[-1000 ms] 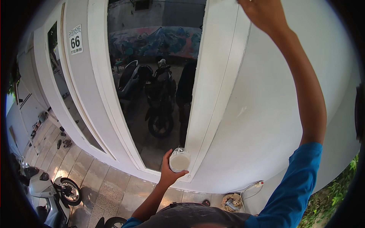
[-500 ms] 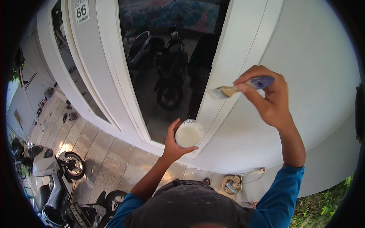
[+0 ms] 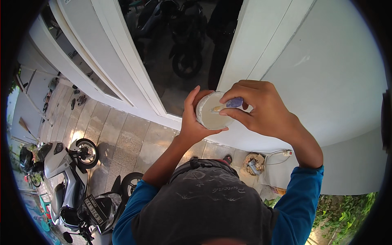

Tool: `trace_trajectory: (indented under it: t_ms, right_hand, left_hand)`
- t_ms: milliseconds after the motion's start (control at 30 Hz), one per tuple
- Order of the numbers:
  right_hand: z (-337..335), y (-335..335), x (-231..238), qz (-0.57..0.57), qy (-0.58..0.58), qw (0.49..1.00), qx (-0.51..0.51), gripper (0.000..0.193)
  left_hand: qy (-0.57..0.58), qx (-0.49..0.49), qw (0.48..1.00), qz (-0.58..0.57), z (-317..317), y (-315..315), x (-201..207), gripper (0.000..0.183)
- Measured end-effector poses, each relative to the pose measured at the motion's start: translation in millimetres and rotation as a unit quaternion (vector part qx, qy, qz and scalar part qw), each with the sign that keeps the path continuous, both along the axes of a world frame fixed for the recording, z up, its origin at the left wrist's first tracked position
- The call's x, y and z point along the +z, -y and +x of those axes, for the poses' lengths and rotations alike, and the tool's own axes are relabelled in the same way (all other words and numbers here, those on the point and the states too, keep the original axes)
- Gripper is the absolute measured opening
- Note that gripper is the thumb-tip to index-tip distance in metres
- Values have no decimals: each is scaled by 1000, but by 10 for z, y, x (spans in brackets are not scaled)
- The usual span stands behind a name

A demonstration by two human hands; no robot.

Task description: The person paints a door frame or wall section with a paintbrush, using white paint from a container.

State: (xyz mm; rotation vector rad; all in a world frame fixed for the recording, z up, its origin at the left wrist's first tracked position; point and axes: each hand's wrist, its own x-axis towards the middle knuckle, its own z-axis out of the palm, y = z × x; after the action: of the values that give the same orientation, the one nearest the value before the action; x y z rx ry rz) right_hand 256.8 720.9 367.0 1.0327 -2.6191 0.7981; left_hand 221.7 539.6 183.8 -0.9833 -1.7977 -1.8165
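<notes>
My left hand (image 3: 193, 118) is wrapped round a round tub of whitish paint (image 3: 209, 117), held up in front of my chest. In my right hand (image 3: 265, 104) is a paintbrush (image 3: 234, 102), pinched by its purple handle between thumb and fingers. The brush tilts down over the tub, and its bristles are in or right at the paint; their tips are hidden. Beyond the hands stands a white window frame (image 3: 241, 53) around a dark glass pane (image 3: 179, 53).
A curved white wall (image 3: 339, 73) rises on the right. Two motorcycles (image 3: 67, 159) are parked at the lower left on the tiled floor (image 3: 130, 139). Near my feet lie a brown coil-like bundle (image 3: 253, 163) and a cable with a socket (image 3: 288, 153). Green plants (image 3: 347, 214) grow at the lower right.
My right hand has brought the brush from the window frame down and left to the tub. The left hand has raised the tub slightly. The view has tipped downward.
</notes>
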Motion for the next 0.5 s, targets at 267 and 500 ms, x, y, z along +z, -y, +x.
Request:
trace_trajectory:
  t_ms: [267,500]
  right_hand:
    - [-95,70,-63,76,34,996,7,18]
    - [-151,122,-102,68,54,996,3,21]
  left_hand:
    - [12,-11,1000,-4,-4,17,-19,137]
    - [7,4,1000,-20,-2,56,5,137]
